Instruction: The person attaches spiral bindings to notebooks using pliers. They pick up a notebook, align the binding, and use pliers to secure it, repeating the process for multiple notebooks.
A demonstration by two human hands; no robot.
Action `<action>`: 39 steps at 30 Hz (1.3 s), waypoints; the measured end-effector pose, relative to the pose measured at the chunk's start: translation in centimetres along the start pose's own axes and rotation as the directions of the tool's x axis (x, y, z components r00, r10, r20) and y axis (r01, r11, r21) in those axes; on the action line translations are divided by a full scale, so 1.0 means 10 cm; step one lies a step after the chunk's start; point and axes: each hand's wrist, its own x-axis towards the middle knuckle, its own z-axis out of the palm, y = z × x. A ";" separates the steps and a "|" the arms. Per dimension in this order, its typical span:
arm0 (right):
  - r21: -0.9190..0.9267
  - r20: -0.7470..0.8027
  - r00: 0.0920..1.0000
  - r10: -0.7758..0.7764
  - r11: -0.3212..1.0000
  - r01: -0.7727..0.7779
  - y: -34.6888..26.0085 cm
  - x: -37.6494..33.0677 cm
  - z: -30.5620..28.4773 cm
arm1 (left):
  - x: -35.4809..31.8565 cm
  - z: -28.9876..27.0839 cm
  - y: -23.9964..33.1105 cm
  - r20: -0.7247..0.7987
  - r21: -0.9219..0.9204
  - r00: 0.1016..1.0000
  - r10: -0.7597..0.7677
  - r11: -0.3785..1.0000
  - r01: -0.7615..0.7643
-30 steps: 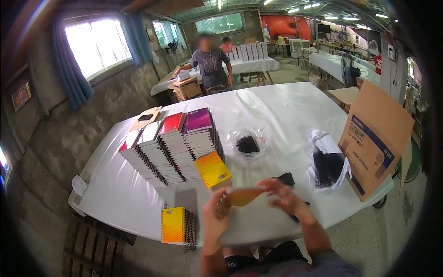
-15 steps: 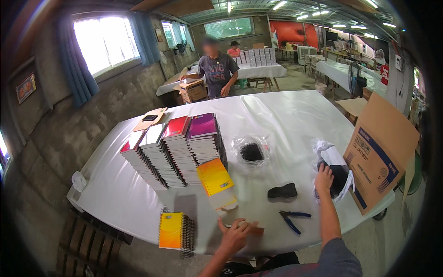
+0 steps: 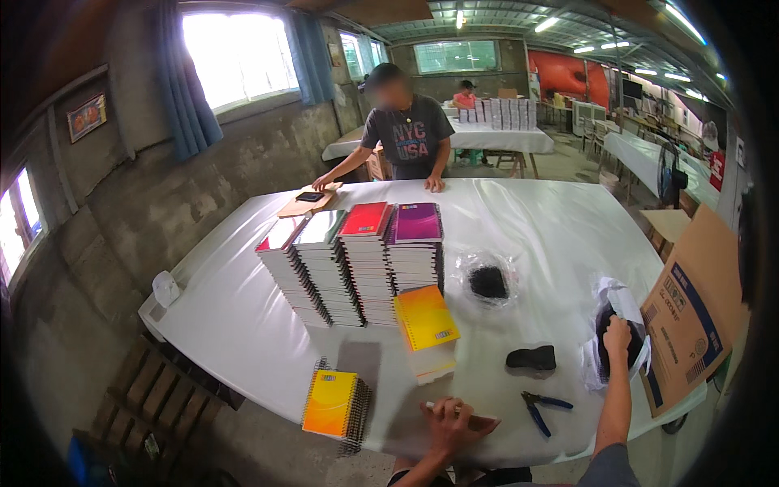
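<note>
My left hand (image 3: 451, 425) is at the table's near edge, fingers curled around a small whitish piece, with a flat brown piece showing beside it. I cannot make out what it grips. My right hand (image 3: 618, 336) reaches into a white plastic bag (image 3: 641, 367) of black contents, fingers closed; what they pinch is hidden. Left of that bag lie a dark block-like object (image 3: 531, 358) and blue-handled cutting pliers (image 3: 539, 412). A yellow spiral notebook (image 3: 427, 318) rests tilted on pages before the tall notebook stacks (image 3: 367, 268). Another yellow notebook stack (image 3: 331, 404) stands at the near left.
An opened cardboard box (image 3: 686, 316) stands at the right edge. A clear plastic bag with black contents (image 3: 487, 281) lies mid-table. Across the table, a person (image 3: 408, 134) reaches to a cardboard piece (image 3: 294, 206) bearing a phone (image 3: 310, 196). Another person (image 3: 464, 99) sits farther back.
My view has shifted, moving the scene rightward. My left fingers have curled in, with a whitish piece now showing. My right fingers have closed inside the bag. The person opposite has come up to the table.
</note>
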 end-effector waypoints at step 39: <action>0.913 0.072 0.692 -0.718 0.327 0.244 -1.36 -2.03 -0.84 | -0.08 0.07 -0.05 0.086 0.021 0.996 0.002 1.000 -0.004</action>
